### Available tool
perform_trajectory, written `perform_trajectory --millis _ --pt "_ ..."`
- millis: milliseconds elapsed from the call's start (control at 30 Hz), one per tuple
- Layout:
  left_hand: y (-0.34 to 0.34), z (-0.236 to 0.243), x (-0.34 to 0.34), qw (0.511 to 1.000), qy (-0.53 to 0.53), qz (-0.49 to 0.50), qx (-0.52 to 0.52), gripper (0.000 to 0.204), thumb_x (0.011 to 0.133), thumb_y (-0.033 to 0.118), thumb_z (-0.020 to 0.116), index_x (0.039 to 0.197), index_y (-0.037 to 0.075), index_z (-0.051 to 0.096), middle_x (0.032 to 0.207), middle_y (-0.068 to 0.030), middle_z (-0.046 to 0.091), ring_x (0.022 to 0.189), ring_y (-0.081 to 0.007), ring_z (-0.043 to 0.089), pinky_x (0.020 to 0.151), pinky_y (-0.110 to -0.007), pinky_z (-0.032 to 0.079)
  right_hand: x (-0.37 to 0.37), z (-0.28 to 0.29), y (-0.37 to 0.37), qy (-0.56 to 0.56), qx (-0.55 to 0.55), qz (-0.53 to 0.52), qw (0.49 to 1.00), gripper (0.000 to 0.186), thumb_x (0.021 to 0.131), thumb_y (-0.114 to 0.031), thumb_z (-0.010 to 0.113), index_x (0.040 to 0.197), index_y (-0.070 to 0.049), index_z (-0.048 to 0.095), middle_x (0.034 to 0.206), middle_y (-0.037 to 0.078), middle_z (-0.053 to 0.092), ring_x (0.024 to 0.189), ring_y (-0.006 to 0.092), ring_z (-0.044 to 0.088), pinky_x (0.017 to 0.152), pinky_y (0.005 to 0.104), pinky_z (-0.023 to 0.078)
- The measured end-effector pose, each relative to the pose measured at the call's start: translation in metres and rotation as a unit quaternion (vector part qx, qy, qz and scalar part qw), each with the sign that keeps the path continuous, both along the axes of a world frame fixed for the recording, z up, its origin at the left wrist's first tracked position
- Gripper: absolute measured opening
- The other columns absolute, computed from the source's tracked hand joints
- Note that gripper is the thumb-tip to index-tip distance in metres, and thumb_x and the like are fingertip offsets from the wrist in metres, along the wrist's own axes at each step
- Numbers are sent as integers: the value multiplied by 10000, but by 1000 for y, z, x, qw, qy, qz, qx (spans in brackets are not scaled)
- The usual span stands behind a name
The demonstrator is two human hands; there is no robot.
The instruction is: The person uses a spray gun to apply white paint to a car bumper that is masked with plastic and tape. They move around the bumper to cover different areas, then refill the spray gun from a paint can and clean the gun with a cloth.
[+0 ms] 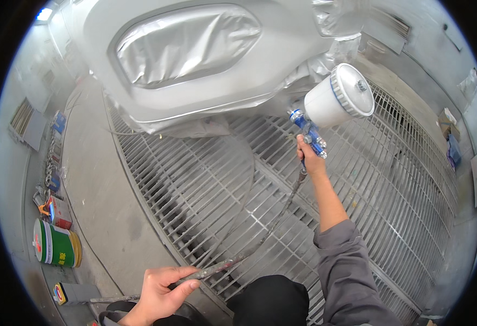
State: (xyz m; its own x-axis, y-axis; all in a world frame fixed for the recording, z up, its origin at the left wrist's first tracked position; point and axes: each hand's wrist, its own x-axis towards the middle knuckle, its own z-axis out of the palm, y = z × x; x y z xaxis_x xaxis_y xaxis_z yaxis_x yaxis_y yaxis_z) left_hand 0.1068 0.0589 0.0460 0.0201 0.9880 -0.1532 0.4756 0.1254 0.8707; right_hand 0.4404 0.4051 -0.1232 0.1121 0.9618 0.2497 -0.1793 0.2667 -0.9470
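My right hand (311, 155) is closed round the handle of a blue spray gun (307, 130) with a large white paint cup (338, 96) on top. The gun's nozzle faces the lower part of a silver-grey vehicle body panel (195, 100), and a faint mist hangs between them. Wrinkled silver-coated masking film (189, 43) covers an oval opening in that panel. From the gun's handle a paint-stained air hose (271, 228) runs down to the left. My left hand (165, 293) grips this hose between thumb and fingers near the bottom of the view.
Metal grating (358, 179) forms the floor, with a concrete strip (102, 168) at its left. A green paint bucket (59, 243), a red-and-white can (58, 212) and a grey can (75, 293) stand along the left wall. A cardboard box (448, 124) sits by the right wall.
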Motion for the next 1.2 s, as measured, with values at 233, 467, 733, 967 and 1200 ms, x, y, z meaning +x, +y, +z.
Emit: perform_trajectory --millis 233,467,733,967,1200 --pt "31 6 59 999 34 12 28 231 912 163 799 1044 -27 787 756 -107 719 670 -111 616 607 -284 479 102 32 71 15 20 -61 998 264 976 -210 761 796 -82 616 604 -18 563 495 78 505 468 264 364" --pt "48 14 87 998 50 38 29 216 909 143 793 1033 -33 779 712 -81 680 649 -105 580 598 -278 464 180 70 136 37 44 -168 984 292 984 -265 760 777 -103 634 625 -17 600 485 77 532 450 254 394" --pt "36 11 25 961 267 70 18 232 844 156 850 1037 39 793 810 -183 723 636 -277 690 601 -342 521 164 104 53 302 -56 -217 926 262 1021 -326 723 1220 -165 668 1030 -9 727 589 79 514 468 231 406" --pt "-13 22 -37 938 346 -33 10 225 839 236 846 1008 94 801 830 -129 737 708 -346 693 628 -410 550 60 75 -132 283 -70 -152 944 361 1105 -282 579 1444 -169 529 1170 27 635 605 86 492 541 272 404" --pt "-48 28 -112 931 357 -74 -23 287 896 364 790 1067 135 806 886 -115 766 808 -353 726 693 -424 584 -8 178 -186 245 -78 -110 960 358 1107 -199 555 1448 -123 477 1185 72 621 613 99 513 557 272 422"
